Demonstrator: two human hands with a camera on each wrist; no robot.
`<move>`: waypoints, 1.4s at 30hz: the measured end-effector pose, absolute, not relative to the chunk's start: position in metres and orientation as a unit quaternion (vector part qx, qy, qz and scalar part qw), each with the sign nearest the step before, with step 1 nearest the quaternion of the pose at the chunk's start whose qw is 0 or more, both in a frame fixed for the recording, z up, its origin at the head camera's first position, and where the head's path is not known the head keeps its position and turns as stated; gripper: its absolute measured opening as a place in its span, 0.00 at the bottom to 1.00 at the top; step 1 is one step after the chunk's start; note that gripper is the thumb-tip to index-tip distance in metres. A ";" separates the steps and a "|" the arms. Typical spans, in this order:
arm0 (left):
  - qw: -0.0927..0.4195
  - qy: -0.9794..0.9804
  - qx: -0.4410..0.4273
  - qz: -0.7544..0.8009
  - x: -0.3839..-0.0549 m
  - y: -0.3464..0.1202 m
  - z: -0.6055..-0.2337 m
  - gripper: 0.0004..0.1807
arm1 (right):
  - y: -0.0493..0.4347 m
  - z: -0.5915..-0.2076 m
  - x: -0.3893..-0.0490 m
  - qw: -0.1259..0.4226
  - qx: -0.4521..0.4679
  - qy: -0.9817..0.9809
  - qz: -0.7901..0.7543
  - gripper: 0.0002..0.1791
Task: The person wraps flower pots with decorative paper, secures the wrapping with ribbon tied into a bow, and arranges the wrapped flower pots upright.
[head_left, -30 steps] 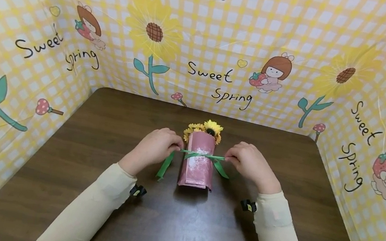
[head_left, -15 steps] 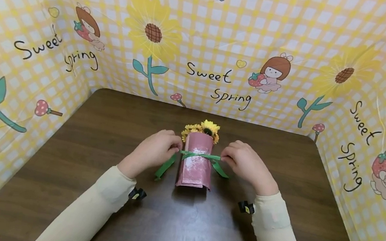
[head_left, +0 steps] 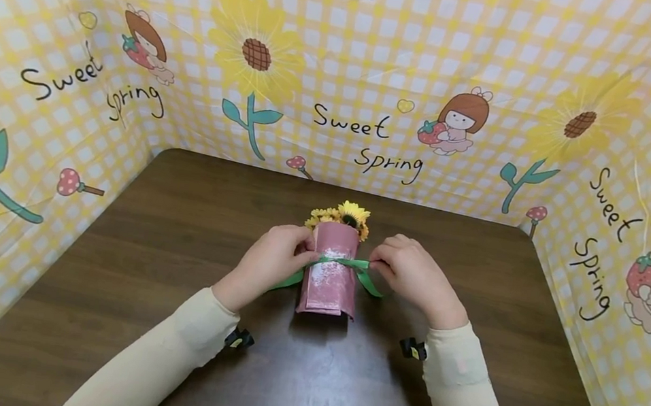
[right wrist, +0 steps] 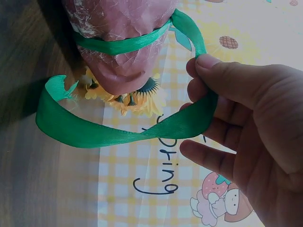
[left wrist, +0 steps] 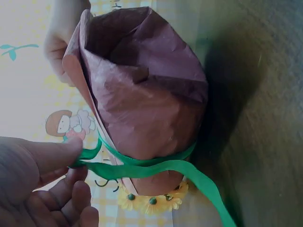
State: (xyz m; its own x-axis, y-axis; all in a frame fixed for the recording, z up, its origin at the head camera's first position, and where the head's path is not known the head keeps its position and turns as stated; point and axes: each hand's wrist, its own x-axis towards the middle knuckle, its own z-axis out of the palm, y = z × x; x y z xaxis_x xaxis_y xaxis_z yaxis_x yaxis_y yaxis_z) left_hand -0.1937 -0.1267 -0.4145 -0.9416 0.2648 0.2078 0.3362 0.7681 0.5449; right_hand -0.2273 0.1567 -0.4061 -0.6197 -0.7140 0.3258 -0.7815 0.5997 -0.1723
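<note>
A bouquet of yellow flowers (head_left: 351, 213) wrapped in pink paper (head_left: 327, 292) lies on the table, blooms toward the back. Around the wrap runs a green ribbon (head_left: 342, 261), crossed on its top side. My left hand (head_left: 278, 255) pinches one part of the ribbon between thumb and finger, close against the wrap's left side. To the right of the wrap, my right hand (head_left: 415, 273) pinches the other part. In the right wrist view the ribbon's frayed loose end (right wrist: 59, 87) curls down below that hand. The wrap's open bottom (left wrist: 128, 38) shows in the left wrist view.
The dark wooden table (head_left: 210, 188) spreads out on both sides of the bouquet. A yellow checked cloth (head_left: 344, 61) with printed flowers and lettering walls off the back and both sides.
My left hand has moved right, up against the wrap, still pinching the ribbon. The right hand has shifted slightly left, and the ribbon between the hands has grown shorter.
</note>
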 end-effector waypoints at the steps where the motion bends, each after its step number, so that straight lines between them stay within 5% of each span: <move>1: 0.059 -0.938 -0.161 -0.301 -0.194 -0.126 -0.415 0.08 | 0.156 -0.406 -0.227 0.113 0.422 -0.887 0.151 0.02; 8: 0.040 -0.940 -0.171 -0.292 -0.191 -0.121 -0.413 0.09 | 0.156 -0.402 -0.227 0.110 0.417 -0.890 0.150 0.03; 16: 0.098 -0.953 -0.200 -0.205 -0.191 -0.120 -0.416 0.05 | 0.161 -0.397 -0.225 0.070 0.388 -0.908 0.144 0.08; 30: 0.146 -0.951 -0.213 -0.169 -0.189 -0.119 -0.417 0.02 | 0.164 -0.402 -0.227 0.099 0.265 -0.952 0.118 0.05; 42: 0.152 -0.946 -0.222 -0.181 -0.188 -0.119 -0.416 0.05 | 0.151 -0.408 -0.228 0.104 0.201 -0.941 0.253 0.12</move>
